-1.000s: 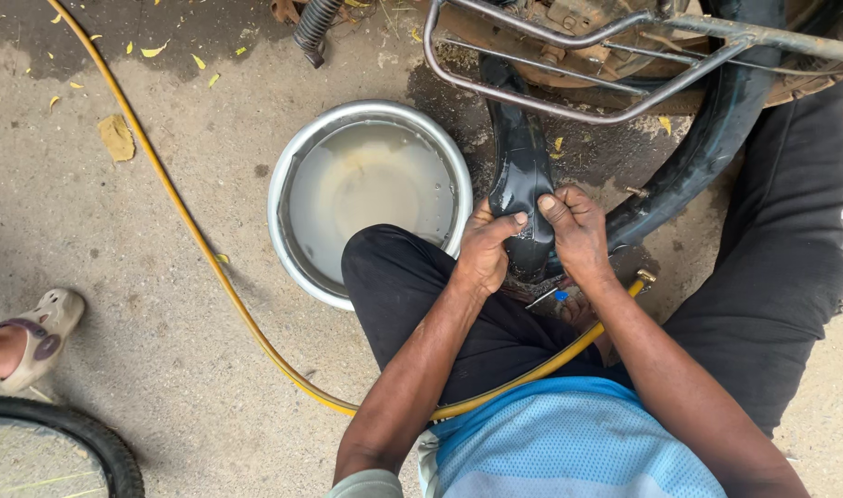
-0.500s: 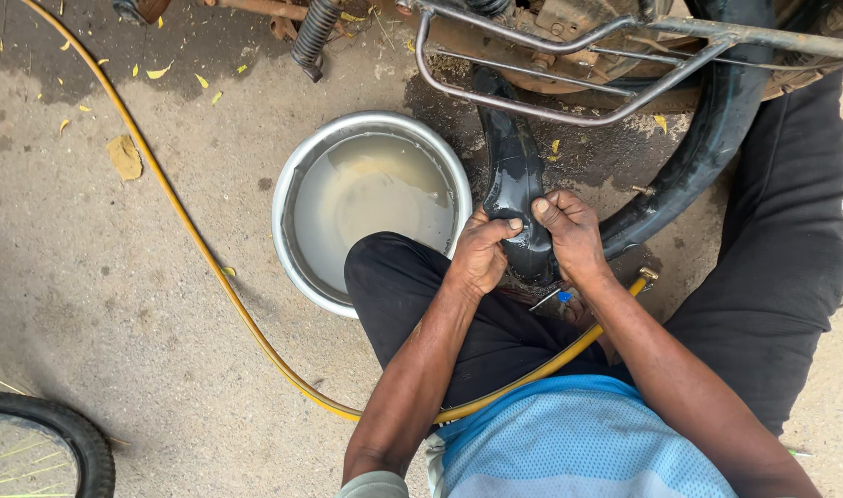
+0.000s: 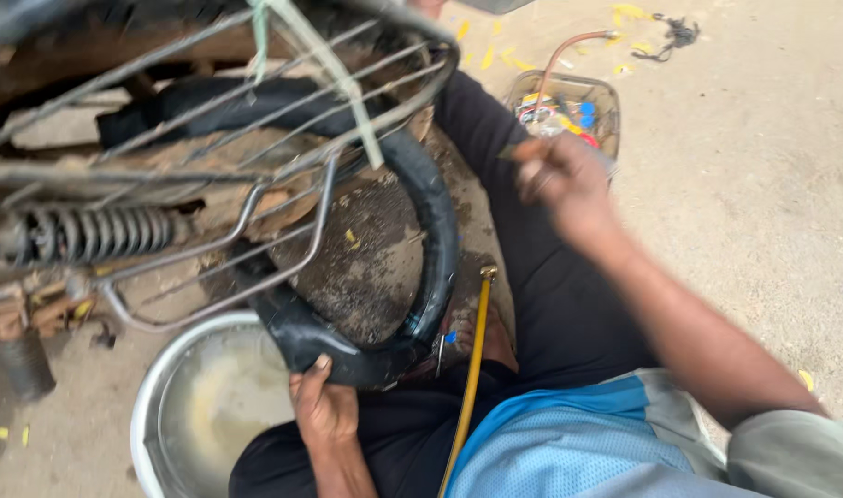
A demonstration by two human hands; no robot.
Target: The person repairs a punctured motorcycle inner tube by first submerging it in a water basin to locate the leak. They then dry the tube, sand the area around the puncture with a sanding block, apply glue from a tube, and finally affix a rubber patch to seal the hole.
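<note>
Here, my left hand (image 3: pixel 324 412) is clenched around the black inner tube (image 3: pixel 421 231), gripping its lowest bend just above the rim of the metal basin (image 3: pixel 149 406) with cloudy water. The tube curves up from there behind the wire carrier rack (image 3: pixel 255 120). My right hand (image 3: pixel 561 177) is raised and blurred, just in front of a clear plastic box (image 3: pixel 569 106) of small parts; I cannot tell whether it holds anything. A yellow hose (image 3: pixel 472 369) lies across my lap.

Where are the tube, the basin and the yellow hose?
tube (image 3: pixel 435 231), head view, right curve of the black rubber.
basin (image 3: pixel 149 406), head view, left metal rim.
yellow hose (image 3: pixel 474 369), head view, mid-length.
</note>
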